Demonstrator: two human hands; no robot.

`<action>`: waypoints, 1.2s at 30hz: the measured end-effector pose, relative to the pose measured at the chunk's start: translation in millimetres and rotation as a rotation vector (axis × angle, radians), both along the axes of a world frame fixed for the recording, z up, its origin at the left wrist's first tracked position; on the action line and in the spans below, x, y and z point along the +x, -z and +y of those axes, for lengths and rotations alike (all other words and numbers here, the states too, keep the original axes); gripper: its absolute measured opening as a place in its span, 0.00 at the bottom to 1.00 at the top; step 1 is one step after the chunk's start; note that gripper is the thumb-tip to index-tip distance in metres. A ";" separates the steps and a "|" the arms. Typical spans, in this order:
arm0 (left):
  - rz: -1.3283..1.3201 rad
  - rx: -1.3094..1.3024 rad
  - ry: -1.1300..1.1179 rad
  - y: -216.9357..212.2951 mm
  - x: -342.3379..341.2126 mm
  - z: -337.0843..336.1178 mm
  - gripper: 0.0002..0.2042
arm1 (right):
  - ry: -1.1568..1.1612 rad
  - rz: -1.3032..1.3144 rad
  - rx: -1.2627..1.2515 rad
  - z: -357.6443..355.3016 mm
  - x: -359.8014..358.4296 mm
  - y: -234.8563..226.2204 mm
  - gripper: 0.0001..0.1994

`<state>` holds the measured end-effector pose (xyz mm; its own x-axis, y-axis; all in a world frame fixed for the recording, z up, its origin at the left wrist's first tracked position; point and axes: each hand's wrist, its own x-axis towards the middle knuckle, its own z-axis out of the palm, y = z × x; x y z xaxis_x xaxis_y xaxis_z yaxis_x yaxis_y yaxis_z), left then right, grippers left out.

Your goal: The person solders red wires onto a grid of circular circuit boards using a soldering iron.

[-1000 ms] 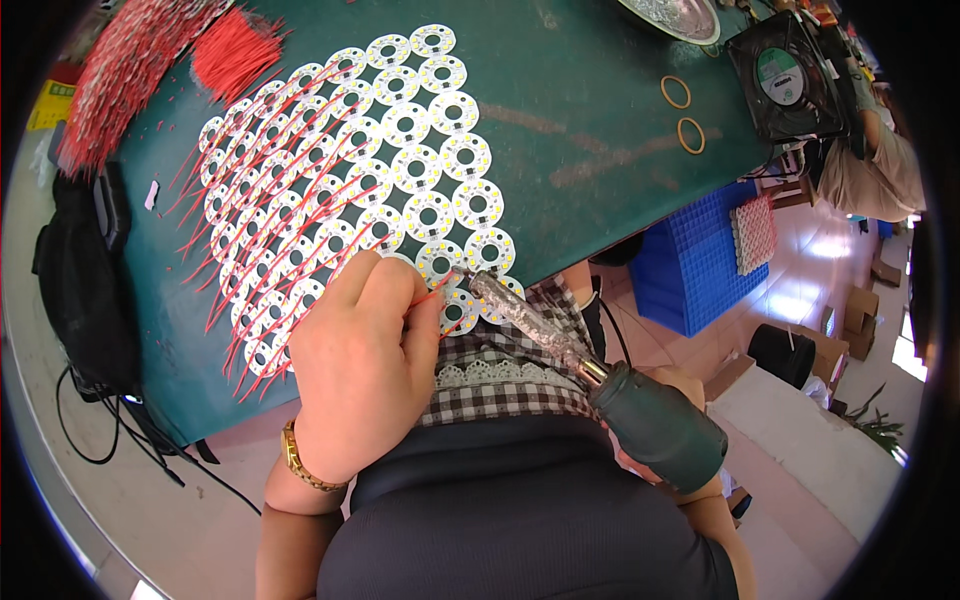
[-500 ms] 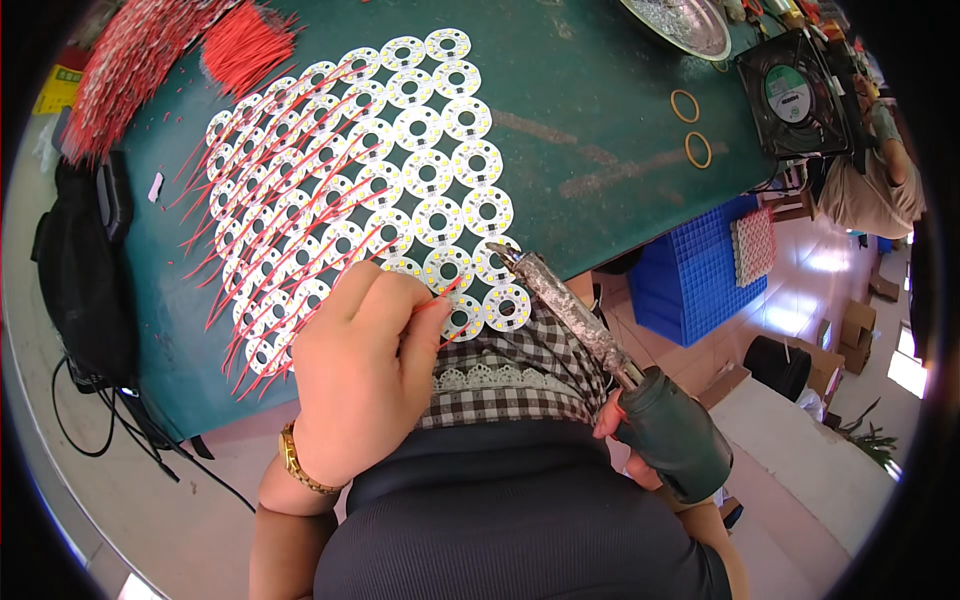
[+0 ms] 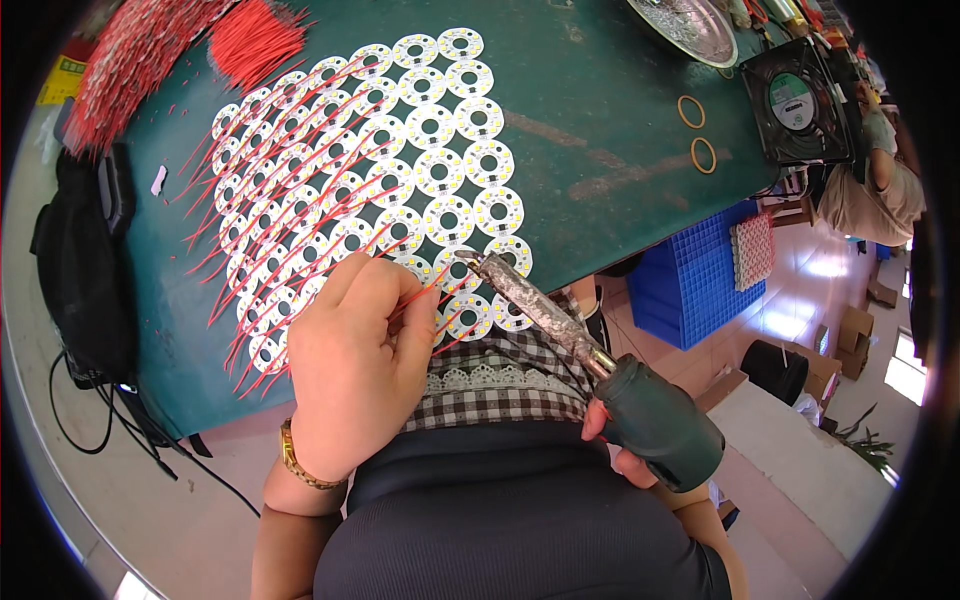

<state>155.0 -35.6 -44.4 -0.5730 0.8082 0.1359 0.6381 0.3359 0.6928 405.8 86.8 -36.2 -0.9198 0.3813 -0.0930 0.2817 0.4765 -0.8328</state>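
A slanted grid of white ring-shaped LED circuit boards (image 3: 494, 121) lies on the green table, many with thin red wires across them. Over the near boards, my left hand (image 3: 355, 365) is closed in a pinch on a red wire (image 3: 450, 288), which sticks out to the right from the fingertips. My right hand (image 3: 628, 462) is closed round the dark green handle of a soldering iron (image 3: 545, 312), largely hidden behind it. The iron's tip is over a board in the second column from the right; whether it touches the wire or board I cannot tell.
Bundles of red wires (image 3: 258, 45) lie at the far left. A black bag (image 3: 80, 265) with cables is at the left edge. Two rubber bands (image 3: 703, 155), a metal dish (image 3: 690, 25) and a fan (image 3: 797, 103) are to the right. Below stands a blue crate (image 3: 685, 275).
The soldering iron's tip has moved left, from the rightmost column of boards to the neighbouring one. My left hand keeps its pinch and has shifted slightly left against the boards.
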 end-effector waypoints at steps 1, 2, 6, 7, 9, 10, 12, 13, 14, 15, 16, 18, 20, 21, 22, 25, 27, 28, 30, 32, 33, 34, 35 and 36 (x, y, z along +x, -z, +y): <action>0.000 -0.014 0.005 -0.7 -0.6 -0.2 0.08 | 0.000 -0.001 0.000 -0.2 -0.4 -0.5 0.08; -0.001 -0.014 0.004 -0.8 -1.2 0.4 0.08 | -0.005 -0.015 0.006 -0.4 -1.0 -1.0 0.08; 0.010 -0.046 0.005 -4.0 -0.4 3.8 0.08 | 0.031 -0.035 -0.115 -2.7 3.3 1.6 0.11; 0.001 -0.079 -0.006 -5.7 0.2 4.6 0.07 | 0.028 -0.035 -0.116 -2.4 2.8 1.5 0.11; 0.004 -0.091 -0.002 -6.7 -0.4 5.3 0.07 | 0.000 -0.092 -0.007 -2.0 0.7 -1.4 0.07; 0.006 -0.101 0.005 -6.9 -0.8 5.8 0.07 | 0.000 -0.093 -0.007 -2.2 -1.5 -4.6 0.07; 0.013 -0.105 0.007 -7.5 -0.7 6.7 0.07 | 0.029 -0.175 -0.042 -2.6 -6.5 -10.1 0.06; 0.021 -0.110 0.010 -7.6 -0.7 7.1 0.07 | 0.027 -0.175 -0.042 -2.9 -6.9 -9.7 0.06; 0.021 -0.110 0.009 -6.4 -1.5 6.9 0.07 | 0.026 -0.154 0.001 -3.2 -7.0 -9.0 0.08; 0.027 -0.108 0.025 -4.4 -3.0 5.6 0.07 | 0.024 -0.133 0.045 -3.6 -7.1 -8.1 0.11; 0.031 -0.105 0.041 -3.4 -3.9 4.8 0.08 | 0.022 -0.133 0.046 -3.6 -3.8 -4.2 0.11; 0.026 -0.103 0.024 -5.2 -2.5 6.4 0.08 | -0.053 -0.182 0.162 -2.8 5.1 5.5 0.12; 0.021 -0.102 0.007 -4.4 -2.9 7.1 0.07 | -0.033 -0.271 0.035 -1.4 -0.2 -7.2 0.13; 0.023 -0.095 0.020 -3.5 -3.5 6.0 0.07 | -0.011 -0.357 -0.093 -1.3 -2.1 -12.1 0.14; 0.026 -0.088 0.032 -3.1 -3.8 4.9 0.08 | -0.016 -0.355 -0.092 -2.1 1.4 -11.0 0.14; 0.023 -0.087 0.034 -3.2 -3.7 4.5 0.08 | 0.103 -0.300 -0.300 -5.6 9.2 -0.2 0.15; 0.003 -0.100 0.058 -8.0 -4.8 2.3 0.07 | 0.142 -0.019 -0.066 -10.4 1.9 6.7 0.18; -0.019 -0.116 0.083 -11.5 -5.7 0.5 0.06 | 0.140 -0.014 -0.063 -7.6 -2.7 -0.5 0.18; -0.024 -0.054 0.034 -16.6 -9.4 -3.6 0.05 | 0.303 -0.462 -0.529 -0.8 -12.9 -19.3 0.17; -0.028 -0.008 -0.011 -26.5 -14.5 -6.2 0.05 | 0.260 -0.374 -0.457 0.2 -5.3 -6.9 0.15; -0.029 -0.006 -0.005 -27.6 -14.7 -3.0 0.05 | 0.211 -0.290 -0.386 0.5 0.3 0.9 0.14; 0.003 0.070 -0.026 -30.6 -16.2 -1.6 0.05 | 0.204 -0.284 -0.385 -2.1 7.1 12.3 0.14; 0.033 0.146 -0.045 -33.0 -18.1 0.4 0.05 | 0.177 -0.124 -0.440 -6.7 16.4 25.8 0.24; 0.151 0.157 0.003 -29.6 -20.6 3.4 0.07 | 0.153 0.036 -0.492 -8.7 18.8 31.5 0.34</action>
<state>134.4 -32.1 -14.7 -0.5341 0.7721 0.3445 0.7397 0.2294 0.6326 424.7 78.0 -67.7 -0.8629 0.4305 -0.2646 0.2848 -0.0182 -0.9584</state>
